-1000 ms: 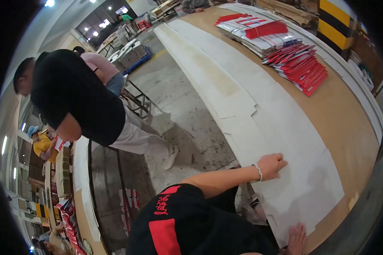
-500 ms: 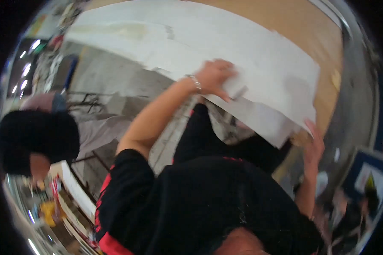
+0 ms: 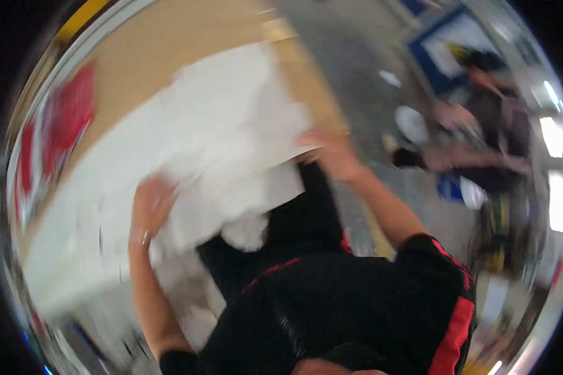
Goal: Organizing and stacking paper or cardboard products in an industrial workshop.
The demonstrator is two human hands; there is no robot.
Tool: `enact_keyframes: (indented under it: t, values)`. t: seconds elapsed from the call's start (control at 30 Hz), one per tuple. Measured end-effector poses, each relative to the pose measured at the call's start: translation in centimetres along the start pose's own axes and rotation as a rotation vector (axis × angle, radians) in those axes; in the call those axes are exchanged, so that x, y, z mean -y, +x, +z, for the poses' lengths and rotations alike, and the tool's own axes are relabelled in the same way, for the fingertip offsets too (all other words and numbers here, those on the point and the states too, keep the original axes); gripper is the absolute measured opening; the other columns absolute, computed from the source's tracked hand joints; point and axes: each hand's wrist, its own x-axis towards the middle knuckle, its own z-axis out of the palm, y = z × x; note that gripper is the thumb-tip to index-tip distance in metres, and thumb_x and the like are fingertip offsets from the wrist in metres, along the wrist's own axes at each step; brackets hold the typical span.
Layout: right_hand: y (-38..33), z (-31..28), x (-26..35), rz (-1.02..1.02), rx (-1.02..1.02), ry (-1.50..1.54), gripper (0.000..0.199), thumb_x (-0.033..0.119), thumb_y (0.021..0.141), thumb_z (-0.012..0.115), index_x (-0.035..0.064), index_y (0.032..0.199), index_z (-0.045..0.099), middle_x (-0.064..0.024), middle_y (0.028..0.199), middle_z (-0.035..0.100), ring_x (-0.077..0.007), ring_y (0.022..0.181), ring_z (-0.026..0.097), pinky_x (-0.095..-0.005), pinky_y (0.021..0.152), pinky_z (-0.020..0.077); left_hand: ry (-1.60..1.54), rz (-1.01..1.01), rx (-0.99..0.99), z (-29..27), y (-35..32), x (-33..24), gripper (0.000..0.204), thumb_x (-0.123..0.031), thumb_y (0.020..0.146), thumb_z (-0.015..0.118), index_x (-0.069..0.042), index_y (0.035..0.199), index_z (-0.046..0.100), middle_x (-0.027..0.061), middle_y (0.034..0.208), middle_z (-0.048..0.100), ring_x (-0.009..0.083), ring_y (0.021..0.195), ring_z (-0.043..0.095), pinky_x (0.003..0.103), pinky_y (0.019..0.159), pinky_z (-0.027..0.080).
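A large white sheet lies across a tan tabletop, its near edge ragged and hanging over the front by my legs. My left hand, with a bracelet at the wrist, is on or just above the sheet's left part; motion smears its fingers, so I cannot see whether anything is in them. At the sheet's right corner, my right hand has its fingers closed over the edge. The lower flap of the sheet droops between my two hands.
Red and white packs or sheets lie at the table's far left. On the right, a person sits low beside a blue-framed board. A round white object and a white scrap are on the grey floor.
My view has swung to the right, so the sheet appears further left. My left hand has shifted away from the sheet's near edge, further left along it. My right hand stays at the corner.
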Motion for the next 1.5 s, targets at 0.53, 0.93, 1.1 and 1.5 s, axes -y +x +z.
enact_keyframes:
  t: [0.53,0.93,1.1,1.5]
  values:
    - [3.9,3.4,1.9,0.432,-0.287,-0.125,0.073,0.045,0.072,0.072,0.0074,0.129,0.046,-0.0079,0.089,0.063,-0.0272,0.085,0.061,-0.0394,0.074,0.0415,-0.386,-0.150,-0.173,7.1,6.2,-2.0,0.041,-0.030,0.094,0.051,0.004,0.114,0.060,0.0208,0.110,0.061,0.0335,0.100,0.058,0.041,0.087,0.045]
    - [9.9,4.8,1.6,0.488,-0.425,0.111,0.059,0.023,0.071,0.071,-0.0014,0.120,0.049,-0.0165,0.082,0.064,-0.0348,0.082,0.062,-0.0447,0.078,0.0464,0.355,-0.076,-0.281,9.1,8.1,-5.3,0.057,-0.039,0.092,0.051,-0.011,0.139,0.039,0.0092,0.145,0.038,0.0297,0.137,0.027,0.067,0.101,0.015]
    - [11.3,3.3,6.1,0.141,-0.743,0.181,0.079,0.024,0.073,0.070,-0.0041,0.135,0.030,-0.0260,0.125,0.041,-0.0379,0.118,0.042,-0.0418,0.098,0.0371,-0.109,-0.235,-0.231,6.5,8.6,-4.3,0.052,-0.030,0.095,0.048,0.001,0.136,0.039,0.0263,0.133,0.046,0.0393,0.121,0.047,0.048,0.097,0.039]
    - [8.9,14.7,7.2,0.613,-0.483,0.577,0.030,0.020,0.081,0.050,-0.0080,0.076,0.058,-0.0289,0.071,0.059,-0.0433,0.071,0.061,-0.0479,0.065,0.0465,-0.164,0.020,-0.216,9.5,8.8,-9.3,0.044,-0.011,0.093,0.045,-0.001,0.136,0.038,0.0198,0.133,0.047,0.0295,0.118,0.050,0.037,0.097,0.042]
